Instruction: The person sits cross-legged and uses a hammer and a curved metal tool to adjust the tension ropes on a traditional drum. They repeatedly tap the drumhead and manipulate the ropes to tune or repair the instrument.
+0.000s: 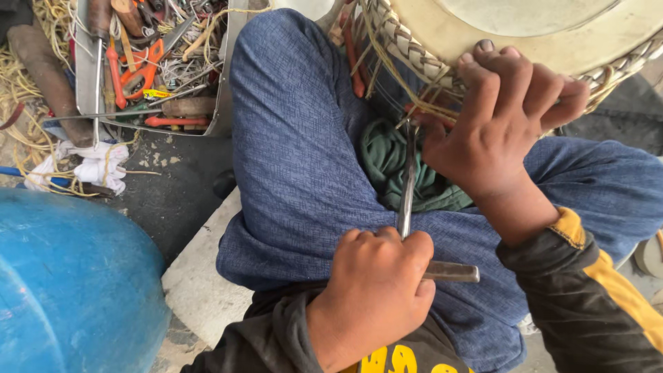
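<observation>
Your left hand [376,290], closest to the camera, is closed in a fist around the handle of a long, thin grey metal tool [407,190]. A short steel bar sticks out sideways from under the fist. The shaft runs up from this hand, over your blue denim trousers [297,138], and its tip goes into the woven cane rim [407,48] of a round, pale cream drum-like object [525,27] leaning on your knees.

Your right hand [504,117] is just to the right of the tool tip. Its fingers are curled and pressed over the rim, and they seem to pinch some thin yellow cane strands [431,103] there.

I think the main danger is a slip. If you push the tool hard and it jumps out of the tight braid, the tip may hit the fingers of your right hand, which are just beside it. The cane looks dry and stiff, so a strong lever move may also crack a strand. A soft, folded green cloth [394,166] lies below the tip and could catch it.

Well to the left of the tool stands an open metal tray [224,90] with orange-handled scissors [141,65] and other tools, then a white rag [97,162], and a smooth blue plastic barrel [69,283] below.
</observation>
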